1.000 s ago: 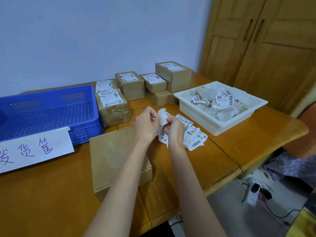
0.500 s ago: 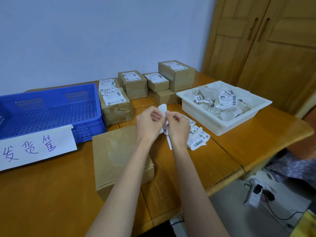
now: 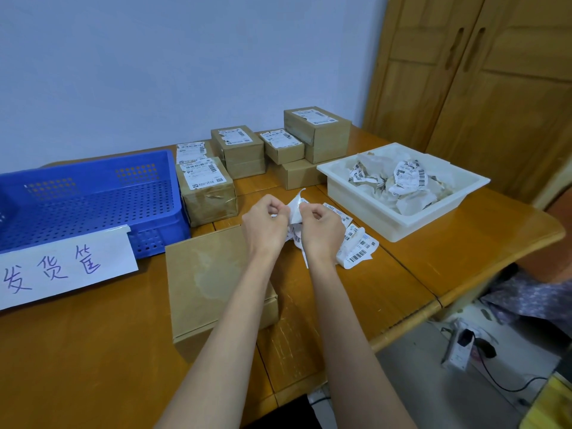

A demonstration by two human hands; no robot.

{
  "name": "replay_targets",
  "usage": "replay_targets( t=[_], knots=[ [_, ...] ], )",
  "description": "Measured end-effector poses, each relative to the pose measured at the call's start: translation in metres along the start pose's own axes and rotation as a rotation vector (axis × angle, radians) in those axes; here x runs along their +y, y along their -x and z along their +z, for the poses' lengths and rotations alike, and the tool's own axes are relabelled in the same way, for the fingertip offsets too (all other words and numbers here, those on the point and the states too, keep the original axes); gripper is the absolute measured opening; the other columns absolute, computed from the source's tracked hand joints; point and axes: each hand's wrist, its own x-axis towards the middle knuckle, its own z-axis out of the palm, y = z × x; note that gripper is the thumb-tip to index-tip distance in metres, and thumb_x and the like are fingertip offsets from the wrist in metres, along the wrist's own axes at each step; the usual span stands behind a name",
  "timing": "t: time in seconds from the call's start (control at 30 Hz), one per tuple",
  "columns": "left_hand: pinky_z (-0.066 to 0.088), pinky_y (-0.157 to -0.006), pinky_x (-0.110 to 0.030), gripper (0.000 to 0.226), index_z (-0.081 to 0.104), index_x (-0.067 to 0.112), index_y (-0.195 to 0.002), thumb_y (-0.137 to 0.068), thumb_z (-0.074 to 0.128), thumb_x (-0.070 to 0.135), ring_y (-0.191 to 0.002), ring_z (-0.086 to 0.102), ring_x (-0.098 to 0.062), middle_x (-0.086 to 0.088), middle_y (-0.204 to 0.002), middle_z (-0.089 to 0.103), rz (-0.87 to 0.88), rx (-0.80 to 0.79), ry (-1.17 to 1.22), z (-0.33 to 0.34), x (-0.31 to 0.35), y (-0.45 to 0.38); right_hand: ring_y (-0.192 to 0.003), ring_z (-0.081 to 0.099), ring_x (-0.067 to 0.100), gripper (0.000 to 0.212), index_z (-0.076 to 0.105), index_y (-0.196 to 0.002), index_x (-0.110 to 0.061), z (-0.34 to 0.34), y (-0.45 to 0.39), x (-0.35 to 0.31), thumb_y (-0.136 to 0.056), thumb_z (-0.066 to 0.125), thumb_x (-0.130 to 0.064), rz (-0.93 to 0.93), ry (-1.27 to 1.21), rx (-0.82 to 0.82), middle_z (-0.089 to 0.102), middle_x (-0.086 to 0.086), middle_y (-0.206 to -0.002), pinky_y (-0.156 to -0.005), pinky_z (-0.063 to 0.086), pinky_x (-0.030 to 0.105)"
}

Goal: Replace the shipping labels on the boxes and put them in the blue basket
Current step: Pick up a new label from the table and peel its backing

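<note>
— What changed? Both hands have drawn closer, bunching the label tighter.

— And the setting? On the wooden table [image 3: 433, 258], blue basket [image 3: 93, 193] far left; bare box [image 3: 210, 283] under the forearms.

— The grip? Left hand [image 3: 264, 226] and right hand [image 3: 322, 230], 2 curled fists, pinch 1 white label [image 3: 294, 209] above loose labels [image 3: 359, 246].

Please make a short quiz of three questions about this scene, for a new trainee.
1. True or false: the blue basket already holds boxes.
2. What do both hands hold? A) a box B) a label sheet C) tape
3. Fill in: the crumpled labels lie in the ____ tray.

Key: 1 false. 2 B: the left hand and right hand pinch the label sheet. 3 white: the white tray.
</note>
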Motion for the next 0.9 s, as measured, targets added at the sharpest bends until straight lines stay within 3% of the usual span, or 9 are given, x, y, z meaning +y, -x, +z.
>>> replay_targets(
  t=[0.17, 0.23, 0.3, 0.4, 0.5, 0.6, 0.67, 0.73, 0.9],
  knots=[
    [0.058, -0.079, -0.040, 0.017, 0.064, 0.018, -0.072, -0.086, 0.063, 0.009, -0.084, 0.067, -0.021, -0.002, -0.082, 0.069, -0.105, -0.006, 0.093, 0.000, 0.001, 0.000, -0.076, 0.061, 0.012, 0.022, 0.070, -0.079, -0.019, 0.000, -0.001, 0.001, -0.096, 0.058, -0.025, 0.068, -0.084, -0.004, 0.066, -0.008, -0.076, -0.076, 0.047, 0.030],
    [0.054, -0.069, -0.028, 0.016, 0.065, 0.017, -0.071, -0.084, 0.063, 0.008, -0.080, 0.066, -0.020, -0.001, -0.078, 0.068, -0.082, -0.002, 0.058, -0.001, 0.003, 0.000, -0.081, 0.066, 0.018, 0.024, 0.069, -0.075, -0.020, 0.000, 0.002, 0.000, -0.095, 0.057, -0.022, 0.099, -0.131, -0.030, 0.065, -0.008, -0.074, -0.080, 0.050, 0.035],
    [0.040, -0.059, -0.015, 0.013, 0.066, 0.016, -0.073, -0.084, 0.062, 0.010, -0.076, 0.060, -0.012, 0.004, -0.076, 0.065, -0.014, 0.011, -0.050, -0.002, 0.008, 0.002, -0.085, 0.068, 0.026, 0.031, 0.066, -0.067, -0.024, -0.002, 0.004, -0.004, -0.094, 0.055, -0.016, 0.138, -0.185, -0.050, 0.065, -0.004, -0.071, -0.084, 0.054, 0.043],
    [0.035, -0.057, -0.013, 0.011, 0.068, 0.014, -0.078, -0.084, 0.060, 0.009, -0.077, 0.055, -0.011, 0.006, -0.078, 0.063, 0.034, 0.049, -0.105, -0.003, 0.009, 0.002, -0.089, 0.068, 0.033, 0.031, 0.070, -0.067, -0.018, -0.006, 0.003, -0.010, -0.089, 0.051, -0.010, 0.236, -0.306, -0.089, 0.071, 0.006, -0.081, -0.087, 0.055, 0.049],
    [0.034, -0.054, -0.012, 0.011, 0.067, 0.015, -0.075, -0.082, 0.060, 0.009, -0.077, 0.056, -0.011, 0.005, -0.079, 0.065, 0.052, 0.010, -0.108, -0.004, 0.009, 0.004, -0.086, 0.067, 0.028, 0.029, 0.068, -0.068, -0.022, -0.006, 0.000, -0.010, -0.092, 0.053, -0.017, 0.184, -0.253, -0.098, 0.065, -0.003, -0.074, -0.081, 0.054, 0.042],
    [0.039, -0.056, -0.005, 0.016, 0.065, 0.020, -0.070, -0.083, 0.063, 0.012, -0.077, 0.061, -0.011, 0.005, -0.075, 0.066, 0.056, -0.093, -0.050, -0.004, 0.008, 0.001, -0.083, 0.060, 0.009, 0.013, 0.072, -0.094, -0.018, -0.004, 0.002, -0.007, -0.093, 0.060, -0.023, 0.076, -0.165, -0.075, 0.063, -0.012, -0.081, -0.081, 0.051, 0.031],
    [0.052, -0.070, -0.018, 0.010, 0.064, 0.024, -0.075, -0.084, 0.069, 0.021, -0.083, 0.067, -0.014, 0.007, -0.076, 0.067, 0.007, -0.101, 0.041, -0.002, 0.005, -0.003, -0.080, 0.059, 0.005, 0.010, 0.071, -0.089, -0.020, -0.005, 0.003, -0.004, -0.093, 0.062, -0.023, 0.036, -0.157, -0.037, 0.064, -0.013, -0.080, -0.080, 0.049, 0.026],
    [0.056, -0.080, -0.035, 0.010, 0.065, 0.027, -0.080, -0.083, 0.072, 0.032, -0.089, 0.066, -0.015, 0.010, -0.075, 0.066, -0.016, -0.078, 0.121, -0.002, 0.002, -0.005, -0.077, 0.057, 0.002, 0.013, 0.070, -0.084, -0.019, -0.006, 0.004, -0.004, -0.094, 0.062, -0.023, -0.003, -0.143, -0.023, 0.063, -0.014, -0.077, -0.074, 0.045, 0.021],
    [0.054, -0.082, -0.035, 0.008, 0.073, 0.024, -0.078, -0.085, 0.071, 0.029, -0.091, 0.062, -0.010, 0.016, -0.077, 0.066, -0.012, -0.059, 0.067, -0.004, 0.004, -0.008, -0.074, 0.059, 0.001, 0.013, 0.072, -0.079, -0.020, -0.005, 0.006, -0.001, -0.090, 0.067, -0.025, -0.066, -0.111, -0.048, 0.067, -0.013, -0.076, -0.067, 0.043, 0.017]
  ],
)
